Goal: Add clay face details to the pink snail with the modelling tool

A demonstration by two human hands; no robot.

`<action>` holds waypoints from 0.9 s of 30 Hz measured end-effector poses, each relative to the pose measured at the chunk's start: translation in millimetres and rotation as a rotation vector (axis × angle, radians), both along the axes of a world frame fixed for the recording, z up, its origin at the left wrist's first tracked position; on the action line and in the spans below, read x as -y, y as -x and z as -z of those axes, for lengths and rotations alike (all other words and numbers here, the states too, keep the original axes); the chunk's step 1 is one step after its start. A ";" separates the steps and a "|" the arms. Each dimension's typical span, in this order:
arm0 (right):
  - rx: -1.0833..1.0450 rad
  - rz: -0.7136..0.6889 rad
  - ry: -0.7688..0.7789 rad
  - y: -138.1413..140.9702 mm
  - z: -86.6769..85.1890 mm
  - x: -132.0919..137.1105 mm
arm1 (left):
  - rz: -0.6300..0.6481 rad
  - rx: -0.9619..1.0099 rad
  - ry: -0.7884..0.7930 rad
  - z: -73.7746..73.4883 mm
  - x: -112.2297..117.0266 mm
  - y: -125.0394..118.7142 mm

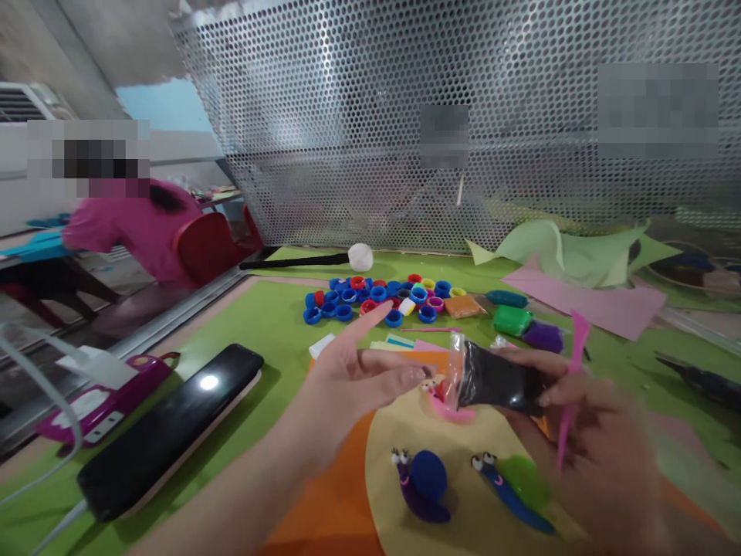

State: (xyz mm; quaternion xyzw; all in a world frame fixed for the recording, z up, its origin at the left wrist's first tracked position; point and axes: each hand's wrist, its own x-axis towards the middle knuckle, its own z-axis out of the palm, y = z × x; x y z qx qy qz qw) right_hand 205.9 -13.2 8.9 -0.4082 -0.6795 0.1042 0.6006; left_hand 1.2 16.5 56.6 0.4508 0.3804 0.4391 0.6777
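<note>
My right hand (602, 432) grips a clear packet of black modelling clay (498, 378) and also keeps a pink plastic modelling tool (573, 386) between its fingers. Thumb and a finger of my left hand (341, 378) pinch a tiny dark bit, seemingly black clay (428, 372), just left of the packet; its index finger points outward. Below the hands, a cream paper shape (399, 510) bears a purple clay snail with a blue shell (425, 486) and a blue snail with a green shell (515, 490). A pink clay snail (448, 409) is partly hidden beneath the packet.
Several bottle caps (376, 293) lie in a cluster behind my hands, near green (512, 319) and purple clay packets (543, 336). A black power bank (174, 432) and a magenta device (104, 405) with cables occupy the left. A perforated metal screen (370, 139) stands behind; someone in pink sits far left.
</note>
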 end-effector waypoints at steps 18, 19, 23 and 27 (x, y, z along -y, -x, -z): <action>-0.045 0.025 0.062 -7.6 17.4 -17.0 | 0.165 0.350 0.002 5.1 2.6 -4.1; -0.039 0.028 0.061 -9.9 19.6 -19.1 | 0.165 0.361 -0.005 5.1 2.9 -4.0; -0.032 0.047 0.070 -16.5 26.2 -24.5 | 0.163 0.356 -0.008 3.1 4.8 -3.5; -0.028 0.039 0.083 -17.0 28.1 -25.4 | 0.149 0.314 -0.006 2.0 5.3 -4.1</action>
